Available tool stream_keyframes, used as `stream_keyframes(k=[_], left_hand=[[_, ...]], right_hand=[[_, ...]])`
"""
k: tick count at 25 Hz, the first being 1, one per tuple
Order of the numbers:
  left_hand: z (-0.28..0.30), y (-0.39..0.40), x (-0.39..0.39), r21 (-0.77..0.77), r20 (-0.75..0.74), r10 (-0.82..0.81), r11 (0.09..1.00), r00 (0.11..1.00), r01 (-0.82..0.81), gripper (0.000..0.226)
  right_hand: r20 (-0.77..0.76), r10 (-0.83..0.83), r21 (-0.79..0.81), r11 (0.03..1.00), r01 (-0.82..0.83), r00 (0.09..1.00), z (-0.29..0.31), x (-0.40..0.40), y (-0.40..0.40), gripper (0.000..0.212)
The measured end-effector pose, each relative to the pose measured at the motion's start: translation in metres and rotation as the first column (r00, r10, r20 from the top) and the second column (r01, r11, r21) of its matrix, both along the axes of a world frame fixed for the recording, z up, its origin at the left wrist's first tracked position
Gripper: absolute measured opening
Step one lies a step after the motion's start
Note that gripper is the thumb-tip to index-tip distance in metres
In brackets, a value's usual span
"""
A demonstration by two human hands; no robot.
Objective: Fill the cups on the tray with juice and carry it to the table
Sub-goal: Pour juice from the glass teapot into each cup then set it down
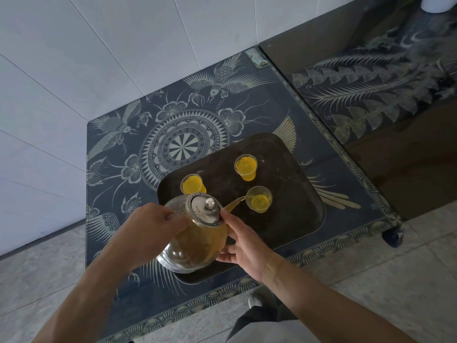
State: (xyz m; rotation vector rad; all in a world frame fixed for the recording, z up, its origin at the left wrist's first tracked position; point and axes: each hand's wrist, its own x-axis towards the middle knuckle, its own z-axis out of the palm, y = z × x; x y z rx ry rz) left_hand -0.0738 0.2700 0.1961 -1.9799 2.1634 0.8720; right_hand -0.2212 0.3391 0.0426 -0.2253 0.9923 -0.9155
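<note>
A glass teapot point(195, 241) with a metal lid point(205, 210) is tilted over a dark tray point(296, 219). Orange juice streams from its spout into the near right cup point(259, 200). Two more clear cups of juice stand on the tray, one at the left point(193, 183) and one at the back point(246, 167). My left hand point(150, 226) grips the teapot's handle side. My right hand point(244, 243) supports the pot's body, with a finger up against the lid's edge.
The tray sits on a dark blue patterned table point(173, 134) set against a white tiled wall point(99, 58). A dark patterned cabinet point(383, 95) stands to the right. Grey floor tiles point(408, 280) lie around my feet.
</note>
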Motion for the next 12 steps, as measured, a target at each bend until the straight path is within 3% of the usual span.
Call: stream_keyframes(k=[7,12], left_hand=[[-0.0002,-0.0034,0.0029,0.009,0.015,-0.016,1.0,1.0,0.016,0.045],[0.0016,-0.0047,0.0036,0.018,0.025,-0.033,0.999,0.999,0.033,0.046]], right_hand=[[0.002,0.018,0.014,1.0,-0.018,1.0,-0.0025,0.0037,-0.0005,0.078],[-0.003,0.044,0.016,0.999,-0.044,0.999,-0.0041,0.0068,0.0006,0.094]])
